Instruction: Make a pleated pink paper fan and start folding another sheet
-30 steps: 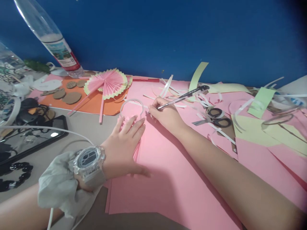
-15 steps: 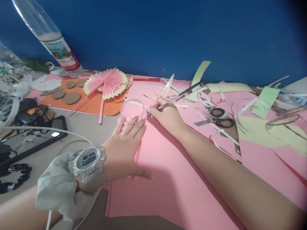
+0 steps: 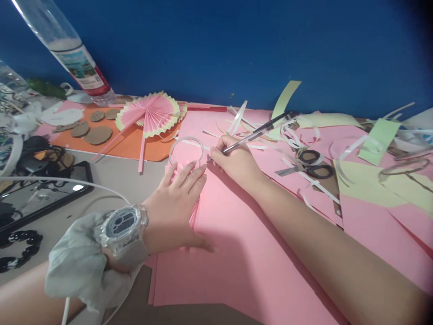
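My right hand (image 3: 238,164) grips a black-and-clear pen (image 3: 257,132), its tip low against the pink paper (image 3: 230,253). Flat beneath it lies my left hand (image 3: 174,205) with fingers spread, pressing down on the pink sheets. Part of a pleated pink piece (image 3: 194,214) shows under that palm; the rest is covered. Just beyond the left fingertips is a thin whitish ring (image 3: 186,138), and its lower part is hidden by the fingers. A watch (image 3: 123,223) and a pale scrunchie (image 3: 77,262) circle my left wrist.
Black-handled scissors (image 3: 313,164) and white paper strips lie right of the pen hand. A pink-and-yellow pleated paper fan (image 3: 152,115) rests on orange paper (image 3: 111,149). A tilted bottle (image 3: 77,67), phone (image 3: 43,194) and beaded bracelet (image 3: 25,246) are at left. A blue panel (image 3: 203,45) stands behind.
The view has shifted slightly, so things on the left and right edges sit a little differently. Both hands keep nearly the same pose, the pen still in the right one.
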Demonstrator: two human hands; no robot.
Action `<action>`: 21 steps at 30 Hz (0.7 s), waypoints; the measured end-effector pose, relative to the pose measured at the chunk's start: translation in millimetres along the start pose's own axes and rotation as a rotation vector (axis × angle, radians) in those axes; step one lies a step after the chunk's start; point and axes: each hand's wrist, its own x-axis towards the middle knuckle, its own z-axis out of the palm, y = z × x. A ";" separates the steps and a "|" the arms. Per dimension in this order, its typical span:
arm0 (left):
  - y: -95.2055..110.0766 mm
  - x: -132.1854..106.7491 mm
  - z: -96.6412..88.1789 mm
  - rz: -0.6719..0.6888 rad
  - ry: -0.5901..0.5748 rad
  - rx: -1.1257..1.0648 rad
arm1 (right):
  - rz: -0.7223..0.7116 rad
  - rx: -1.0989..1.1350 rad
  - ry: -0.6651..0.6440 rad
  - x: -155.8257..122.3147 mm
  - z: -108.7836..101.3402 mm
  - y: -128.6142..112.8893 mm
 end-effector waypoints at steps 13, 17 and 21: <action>-1.9 -3.8 1.9 0.004 0.026 0.021 | 0.035 0.318 -0.030 1.8 -1.0 1.3; -5.3 -11.2 0.0 0.011 0.044 0.094 | 0.044 0.338 -0.030 2.9 -0.1 2.0; -9.0 -21.7 -4.8 0.016 0.061 0.173 | 0.054 0.379 -0.039 3.1 -0.3 0.4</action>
